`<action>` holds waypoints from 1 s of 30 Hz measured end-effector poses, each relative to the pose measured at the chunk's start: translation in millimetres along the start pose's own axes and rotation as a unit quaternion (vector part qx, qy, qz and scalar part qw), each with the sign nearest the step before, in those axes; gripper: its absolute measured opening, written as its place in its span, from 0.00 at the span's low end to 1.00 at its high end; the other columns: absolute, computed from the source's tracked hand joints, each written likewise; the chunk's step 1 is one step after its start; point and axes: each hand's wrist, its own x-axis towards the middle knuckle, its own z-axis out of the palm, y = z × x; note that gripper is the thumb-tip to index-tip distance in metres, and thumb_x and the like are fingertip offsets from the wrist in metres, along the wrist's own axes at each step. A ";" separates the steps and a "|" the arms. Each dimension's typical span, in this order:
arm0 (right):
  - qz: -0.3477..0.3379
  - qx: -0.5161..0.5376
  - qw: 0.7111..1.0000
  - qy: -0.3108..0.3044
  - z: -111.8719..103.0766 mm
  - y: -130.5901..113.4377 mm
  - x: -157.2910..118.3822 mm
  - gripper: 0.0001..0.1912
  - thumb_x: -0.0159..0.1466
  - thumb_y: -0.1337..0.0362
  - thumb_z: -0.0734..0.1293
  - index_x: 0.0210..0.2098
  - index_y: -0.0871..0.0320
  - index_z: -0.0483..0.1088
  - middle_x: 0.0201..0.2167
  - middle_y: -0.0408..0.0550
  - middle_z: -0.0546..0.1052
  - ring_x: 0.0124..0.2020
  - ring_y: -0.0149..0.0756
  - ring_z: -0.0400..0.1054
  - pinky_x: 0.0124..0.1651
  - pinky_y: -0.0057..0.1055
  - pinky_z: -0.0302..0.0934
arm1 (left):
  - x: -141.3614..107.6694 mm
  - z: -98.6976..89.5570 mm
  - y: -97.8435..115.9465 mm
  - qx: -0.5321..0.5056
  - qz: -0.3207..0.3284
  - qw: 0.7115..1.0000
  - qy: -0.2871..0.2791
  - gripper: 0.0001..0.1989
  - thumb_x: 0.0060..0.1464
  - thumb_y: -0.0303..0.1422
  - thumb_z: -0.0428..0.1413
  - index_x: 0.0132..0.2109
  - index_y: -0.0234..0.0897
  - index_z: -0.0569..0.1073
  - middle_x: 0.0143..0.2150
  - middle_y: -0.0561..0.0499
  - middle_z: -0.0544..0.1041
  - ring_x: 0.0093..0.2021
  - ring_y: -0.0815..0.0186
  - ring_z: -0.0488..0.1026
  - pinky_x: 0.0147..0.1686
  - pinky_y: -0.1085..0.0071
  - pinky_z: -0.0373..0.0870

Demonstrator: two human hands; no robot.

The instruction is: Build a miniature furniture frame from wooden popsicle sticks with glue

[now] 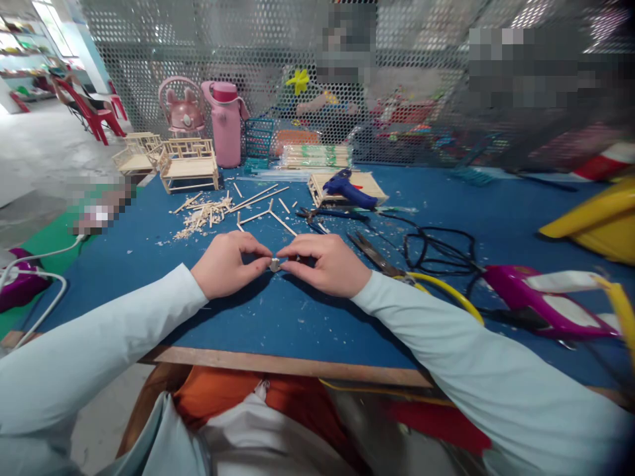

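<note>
My left hand [231, 264] and my right hand [325, 264] meet over the blue tabletop [297, 330]. Between their fingertips is a small whitish piece [274, 265], too small to identify. Thumb and forefinger of each hand pinch it from either side. Just beyond my hands lie thin wooden sticks [255, 217], some joined at angles, and a heap of short stick pieces [206, 215]. Dark-bladed shears [374, 254] with yellow handles rest right of my right hand.
Small wooden stick furniture [188, 165] and a pink bottle [227, 125] stand at the back left. A blue glue gun [350, 190] lies on a wooden frame [372, 185]. Cables and a purple tool [546, 301] are at right. Behind the perforated metal screen [421, 132] is a person.
</note>
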 end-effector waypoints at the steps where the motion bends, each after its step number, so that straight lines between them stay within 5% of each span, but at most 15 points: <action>1: 0.005 0.001 1.000 -0.005 0.5 -0.3 0.3 0.09 0.58 0.65 0.64 0.34 0.61 0.74 0.27 0.48 0.76 0.27 0.29 0.67 0.32 0.26 0.59 | 0.0 0.5 -0.2 0.001 -0.003 1.000 -0.004 0.07 0.49 0.31 0.55 0.33 0.36 0.78 0.29 0.51 0.77 0.31 0.68 0.71 0.34 0.73 0.65; 20: 0.037 0.017 0.998 -0.053 7.0 1.7 3.8 0.07 0.58 0.66 0.64 0.32 0.61 0.75 0.28 0.47 0.77 0.28 0.29 0.69 0.34 0.25 0.59 | 1.2 7.3 -0.1 -0.023 -0.064 0.997 -0.035 0.07 0.49 0.34 0.56 0.32 0.38 0.78 0.28 0.54 0.79 0.27 0.71 0.72 0.31 0.77 0.65; 30: 0.047 0.031 0.996 -0.065 8.2 3.1 5.2 0.06 0.58 0.68 0.64 0.30 0.61 0.74 0.28 0.47 0.76 0.29 0.29 0.68 0.36 0.25 0.59 | 0.1 8.9 -5.8 0.002 -0.033 0.999 -0.032 0.06 0.48 0.32 0.57 0.34 0.37 0.78 0.31 0.51 0.79 0.30 0.69 0.74 0.33 0.76 0.67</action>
